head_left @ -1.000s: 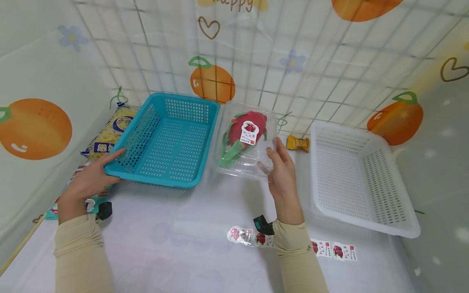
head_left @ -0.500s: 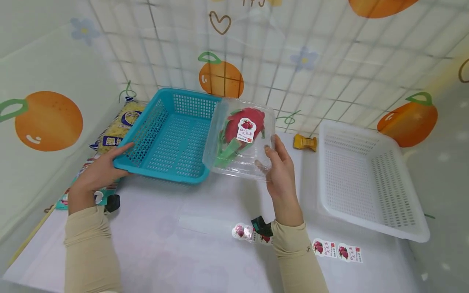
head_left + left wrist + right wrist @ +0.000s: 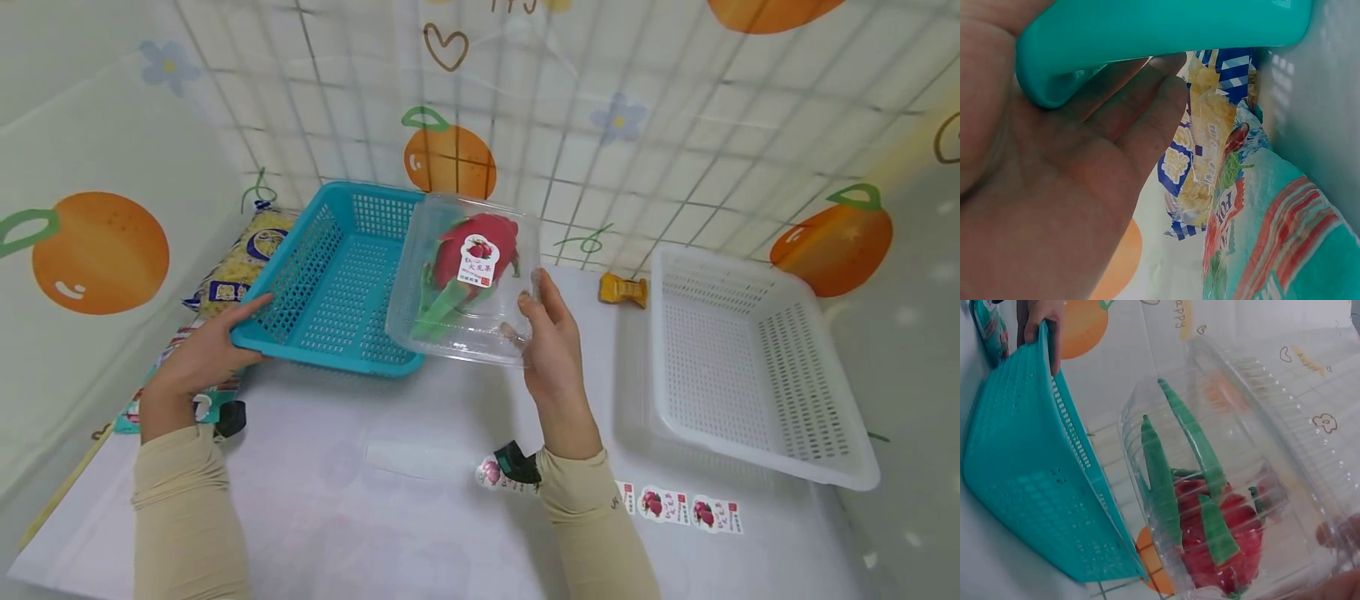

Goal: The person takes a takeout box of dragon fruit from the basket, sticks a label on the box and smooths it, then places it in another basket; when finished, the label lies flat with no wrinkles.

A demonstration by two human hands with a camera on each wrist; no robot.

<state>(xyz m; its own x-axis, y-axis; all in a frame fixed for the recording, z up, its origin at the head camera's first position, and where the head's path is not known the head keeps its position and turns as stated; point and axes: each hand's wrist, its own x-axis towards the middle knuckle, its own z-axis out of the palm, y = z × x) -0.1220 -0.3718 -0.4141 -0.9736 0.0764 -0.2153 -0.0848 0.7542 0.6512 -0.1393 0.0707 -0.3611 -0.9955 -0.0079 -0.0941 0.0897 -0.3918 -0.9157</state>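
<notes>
A clear plastic box (image 3: 510,312) with a red and green dragon fruit (image 3: 491,233) inside is gripped at its right edge by my right hand (image 3: 555,350). A white label (image 3: 477,265) with dragon fruit pictures sits on its lid. The box hangs above the table, its left side overlapping the right rim of a teal basket (image 3: 322,361) in the head view. My left hand (image 3: 206,354) holds that basket by its near left corner, thumb over the rim and fingers beneath. In the left wrist view the palm of the left hand (image 3: 1066,187) shows under the rim.
A white basket (image 3: 765,462) stands at the right. A yellow wrapped packet (image 3: 622,291) lies left of it. Behind the left hand are a yellow noodle bag (image 3: 243,258) and a teal bag (image 3: 1297,231). Several dragon fruit stickers (image 3: 663,505) lie on the table's near side.
My right hand has carried the clear box left, from beside the teal basket to over its right rim. The left hand keeps its hold on the basket's corner.
</notes>
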